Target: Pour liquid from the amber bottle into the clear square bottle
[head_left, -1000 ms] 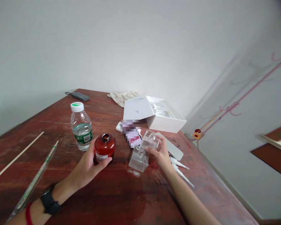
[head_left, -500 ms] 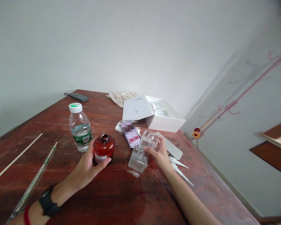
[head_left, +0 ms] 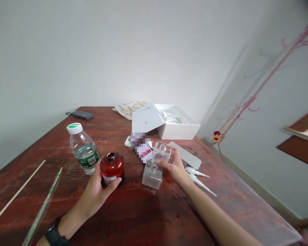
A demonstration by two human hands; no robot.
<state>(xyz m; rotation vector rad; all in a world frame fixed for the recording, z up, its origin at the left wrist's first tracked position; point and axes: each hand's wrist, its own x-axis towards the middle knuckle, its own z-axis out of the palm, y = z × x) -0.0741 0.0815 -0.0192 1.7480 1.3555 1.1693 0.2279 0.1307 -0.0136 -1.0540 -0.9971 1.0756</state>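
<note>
My left hand [head_left: 99,187] is wrapped round a reddish-brown glass bottle [head_left: 113,167] with a dark open neck and a pale label. In my right hand [head_left: 173,165] is a clear square bottle [head_left: 162,152], gripped by its sides, its round neck uncapped. A second clear square bottle [head_left: 152,177], also uncapped, stands just in front of it on the table. Whether the two clear bottles touch, I cannot tell. A water bottle [head_left: 84,152] with a white cap and green label stands close to the left of the brown bottle.
Two white pump heads [head_left: 197,176] lie right of my right hand, near a flat grey slab [head_left: 186,154]. Behind are an open white box [head_left: 181,131], a pale cloth [head_left: 129,109] and a grey device [head_left: 82,115]. A wooden stick [head_left: 17,193] and wrapped chopsticks [head_left: 45,205] lie at left.
The camera view has tilted and shifted slightly. Both hands keep hold of the same bottles, with little other visible movement.
</note>
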